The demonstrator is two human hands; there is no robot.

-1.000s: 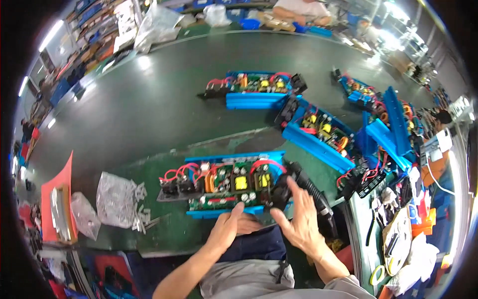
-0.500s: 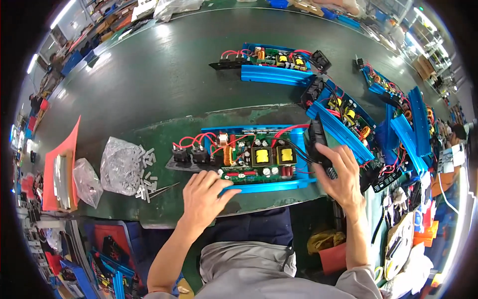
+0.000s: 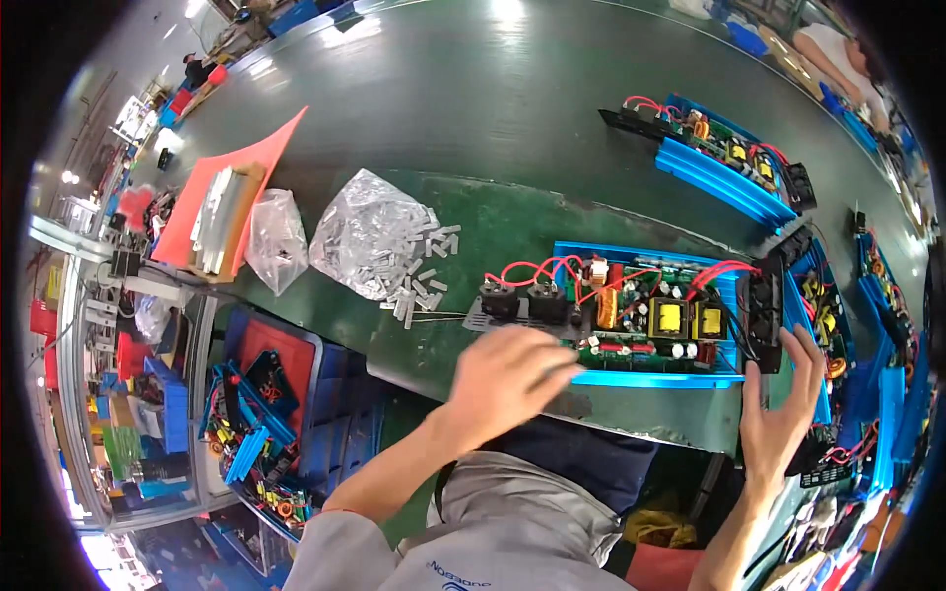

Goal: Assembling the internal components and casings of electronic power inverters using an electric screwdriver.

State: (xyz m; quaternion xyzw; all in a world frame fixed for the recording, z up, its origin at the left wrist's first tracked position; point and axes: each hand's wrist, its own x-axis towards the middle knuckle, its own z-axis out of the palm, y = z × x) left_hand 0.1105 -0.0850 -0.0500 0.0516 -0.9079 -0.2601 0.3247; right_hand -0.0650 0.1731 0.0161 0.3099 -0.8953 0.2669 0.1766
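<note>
A circuit board (image 3: 641, 335) with yellow transformers and red wires sits in a blue metal housing (image 3: 655, 378) in front of me. At its left end lies a black end plate with sockets (image 3: 517, 305); at its right end a black fan panel (image 3: 764, 305) stands upright on wires. My left hand (image 3: 505, 382), slightly blurred, hovers by the housing's near left corner, thumb apart from the fingers and nothing visible in it. My right hand (image 3: 783, 419) is open at the fan panel's near end, thumb and fingers spread; contact with the panel is unclear.
Left of the board lie a plastic bag of small clear tubes (image 3: 370, 231), loose tubes (image 3: 419, 281), thin tweezers (image 3: 439, 317), another bag (image 3: 277, 241) and an orange-red folder (image 3: 222, 207). More blue-housed boards (image 3: 739, 163) stand to the right. A bin of units (image 3: 266, 404) is lower left.
The view has swung left, so the bench things appear farther right. My left hand has come off the housing's near rail. My right hand has let go of the fan panel and opened.
</note>
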